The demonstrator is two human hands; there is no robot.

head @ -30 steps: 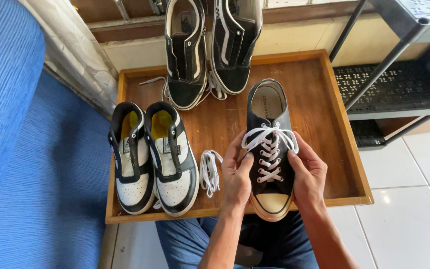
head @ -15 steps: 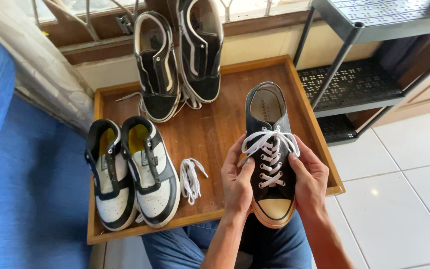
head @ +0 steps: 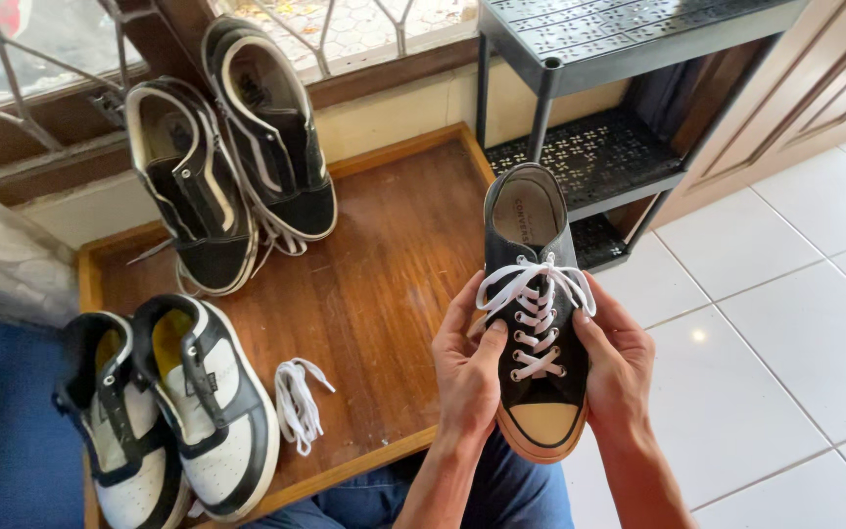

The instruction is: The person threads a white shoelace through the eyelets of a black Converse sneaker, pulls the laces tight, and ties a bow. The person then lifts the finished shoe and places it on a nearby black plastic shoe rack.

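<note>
I hold a black low-top sneaker (head: 535, 294) with white laces and a tan toe cap, lifted above my lap, toe toward me. My left hand (head: 468, 367) grips its left side, thumb on the laces. My right hand (head: 619, 362) grips its right side, fingers by the top eyelets. A loose white lace (head: 298, 402) lies on the wooden tray (head: 384, 284) to the left of my hands.
Two black-and-white sneakers (head: 168, 411) sit at the tray's near left. Two black sneakers with white stripes (head: 232, 176) lean against the window sill at the back. A dark metal rack (head: 599, 127) stands to the right, on white floor tiles (head: 785, 323). My jeans show below.
The view has swung to the right, so the tray and other shoes slid left in frame. Both hands keep the same hold on the laced sneaker, now over the tray's right edge.
</note>
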